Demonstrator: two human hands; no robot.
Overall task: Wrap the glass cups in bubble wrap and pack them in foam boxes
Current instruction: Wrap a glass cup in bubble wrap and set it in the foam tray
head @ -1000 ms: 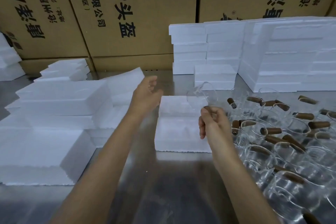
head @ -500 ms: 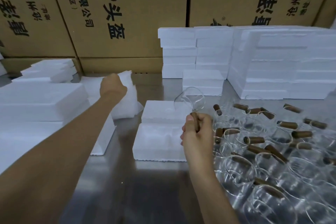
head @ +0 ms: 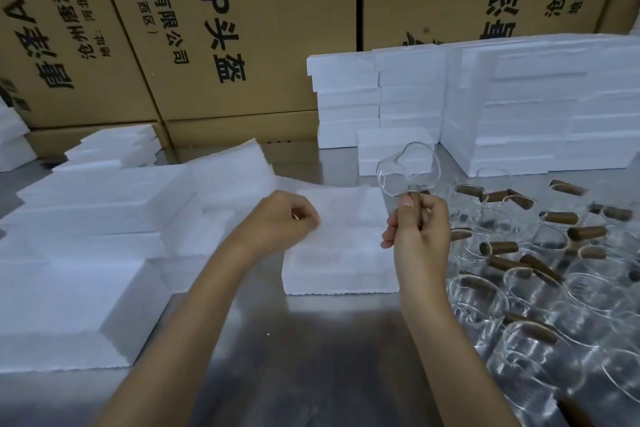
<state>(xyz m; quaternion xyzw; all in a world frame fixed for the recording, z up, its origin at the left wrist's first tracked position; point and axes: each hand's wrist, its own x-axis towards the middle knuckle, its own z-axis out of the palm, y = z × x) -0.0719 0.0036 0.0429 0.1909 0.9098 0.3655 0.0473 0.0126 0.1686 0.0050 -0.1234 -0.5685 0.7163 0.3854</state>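
My right hand (head: 417, 236) grips a clear glass cup (head: 408, 170) by its brown wooden handle and holds it up, tilted, above the table. My left hand (head: 280, 222) pinches the edge of a thin white wrap sheet (head: 346, 208), which hangs over the open foam box (head: 339, 274) in the middle. The sheet comes from a pile of wrap sheets (head: 228, 173) just left of the box. Several more glass cups with wooden handles (head: 554, 288) lie crowded on the right of the steel table (head: 311, 357).
Stacks of white foam boxes (head: 519, 97) stand at the back right, and one small one (head: 391, 149) sits behind the cup. More foam pieces (head: 79, 253) fill the left side. Large cardboard cartons (head: 242, 28) form a wall behind.
My left hand reached the wrap pile on the left, took hold of a sheet and drew it right over the foam box. My right hand kept the cup raised.
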